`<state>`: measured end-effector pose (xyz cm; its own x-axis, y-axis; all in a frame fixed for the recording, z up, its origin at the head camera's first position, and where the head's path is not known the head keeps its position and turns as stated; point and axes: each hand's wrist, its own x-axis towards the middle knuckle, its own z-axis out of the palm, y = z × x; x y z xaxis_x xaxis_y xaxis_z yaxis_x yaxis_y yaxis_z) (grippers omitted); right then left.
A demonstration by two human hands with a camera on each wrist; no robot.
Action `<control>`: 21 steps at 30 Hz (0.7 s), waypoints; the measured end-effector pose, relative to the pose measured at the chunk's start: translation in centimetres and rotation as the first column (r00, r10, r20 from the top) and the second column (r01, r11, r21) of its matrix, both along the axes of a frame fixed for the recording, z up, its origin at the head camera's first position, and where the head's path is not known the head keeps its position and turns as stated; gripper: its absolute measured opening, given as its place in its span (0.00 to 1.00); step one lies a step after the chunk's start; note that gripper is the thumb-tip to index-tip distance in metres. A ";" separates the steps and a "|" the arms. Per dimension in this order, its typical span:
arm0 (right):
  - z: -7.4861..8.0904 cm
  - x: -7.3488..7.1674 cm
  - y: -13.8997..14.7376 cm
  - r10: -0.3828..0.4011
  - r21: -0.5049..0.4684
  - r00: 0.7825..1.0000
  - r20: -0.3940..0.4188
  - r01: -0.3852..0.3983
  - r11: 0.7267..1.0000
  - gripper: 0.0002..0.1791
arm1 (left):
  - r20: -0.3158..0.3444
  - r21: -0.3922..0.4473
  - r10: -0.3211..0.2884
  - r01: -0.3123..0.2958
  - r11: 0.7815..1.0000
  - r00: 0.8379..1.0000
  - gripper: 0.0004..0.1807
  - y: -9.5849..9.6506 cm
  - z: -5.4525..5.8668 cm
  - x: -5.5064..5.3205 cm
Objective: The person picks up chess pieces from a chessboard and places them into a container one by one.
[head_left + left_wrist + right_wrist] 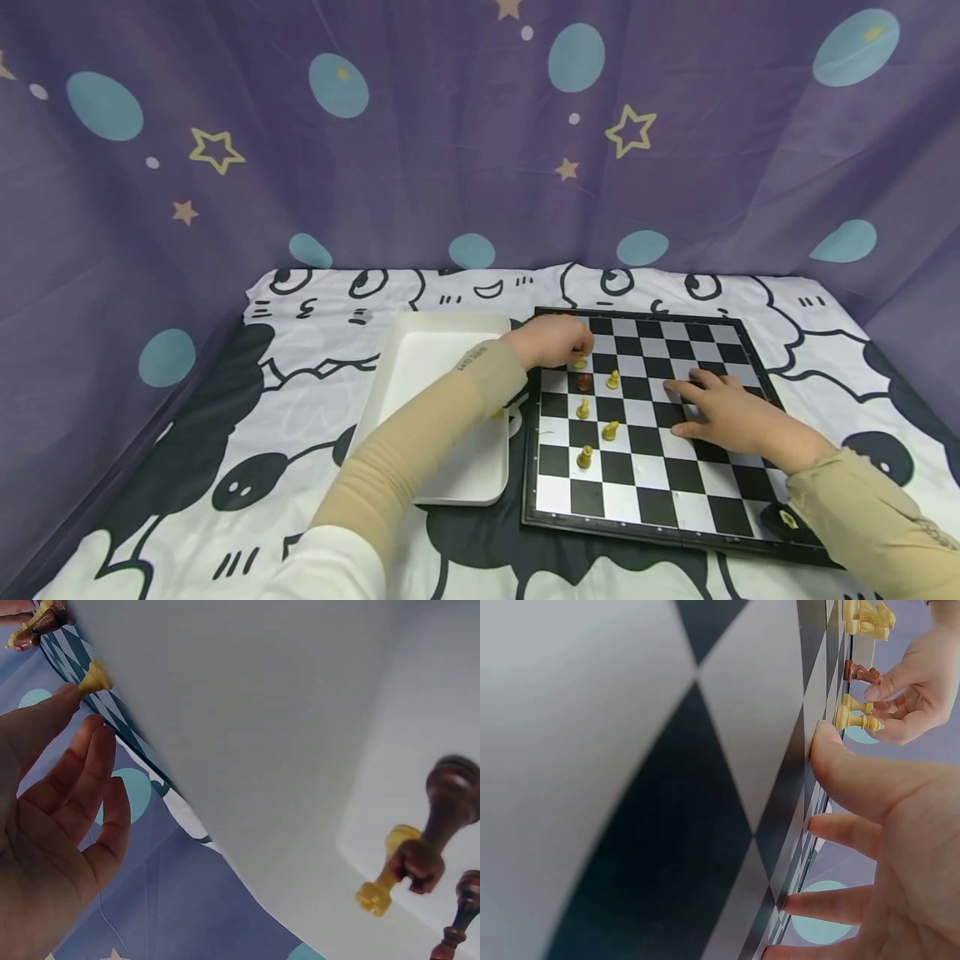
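Note:
My left hand is at the board's far left, with thumb and fingertips pinching a yellow chess piece whose wide base shows. My right hand rests on the checkered board with its fingers spread, holding nothing. Close to the left hand stand a reddish-brown chess piece and a yellow chess piece. Nearer the front are a small yellow piece, a yellow knight and a yellow rook.
A white tray stands left of the board, partly under my left forearm. Inside lie brown pieces and a yellow piece. A black object with a yellow-green mark is by the right sleeve. A purple curtain hangs behind.

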<state>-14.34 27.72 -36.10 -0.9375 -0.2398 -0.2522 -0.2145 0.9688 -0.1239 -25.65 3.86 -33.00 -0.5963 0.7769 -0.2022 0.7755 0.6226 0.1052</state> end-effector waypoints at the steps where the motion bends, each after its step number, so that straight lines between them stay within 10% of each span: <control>1: 0.0 0.0 0.0 0.000 0.001 1.000 -0.002 0.000 1.000 0.42 | -0.005 -0.003 -0.001 0.001 1.000 1.000 0.09 0.0 0.1 0.0; 21: -0.2 0.0 0.1 0.003 -0.002 1.000 -0.010 -0.003 1.000 0.42 | -0.037 -0.005 -0.002 0.002 1.000 0.999 0.09 0.0 0.2 0.1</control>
